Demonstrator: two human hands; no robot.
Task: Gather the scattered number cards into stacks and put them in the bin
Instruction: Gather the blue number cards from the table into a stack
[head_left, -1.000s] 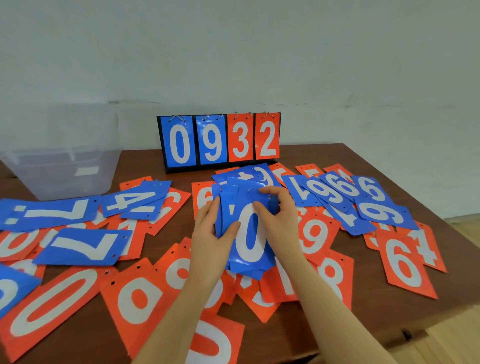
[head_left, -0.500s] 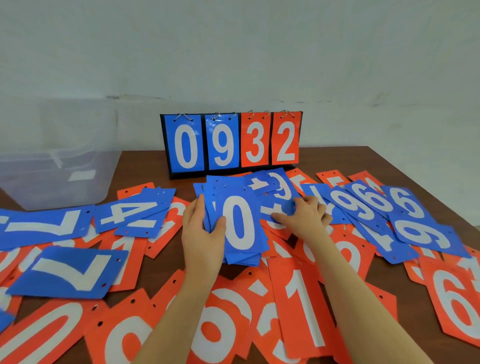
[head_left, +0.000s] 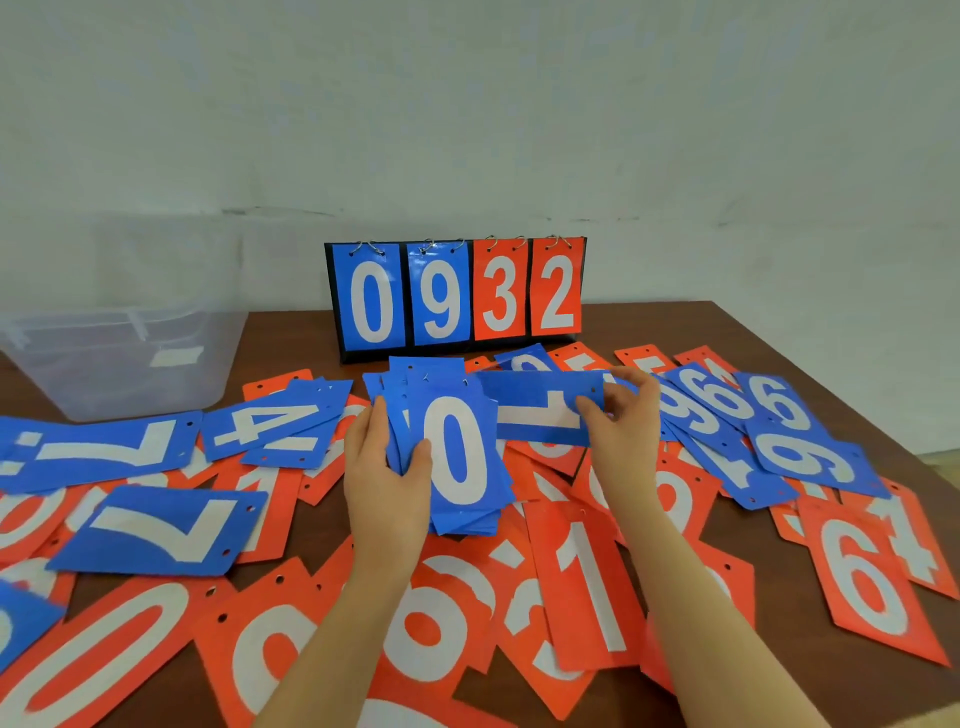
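Brown table (head_left: 675, 322) by a pale wall is strewn with blue and orange cards; the clear bin (head_left: 119, 358) sits at its far left, well apart from the hands. Left hand (head_left: 384, 483) grips the blue stack (head_left: 457, 457) with 0 on top; right hand (head_left: 623, 415) pinches a sideways blue card (head_left: 540, 410) just beside it; best to turn that card upright, lay it flat on the stack, and square the edges before reaching again.
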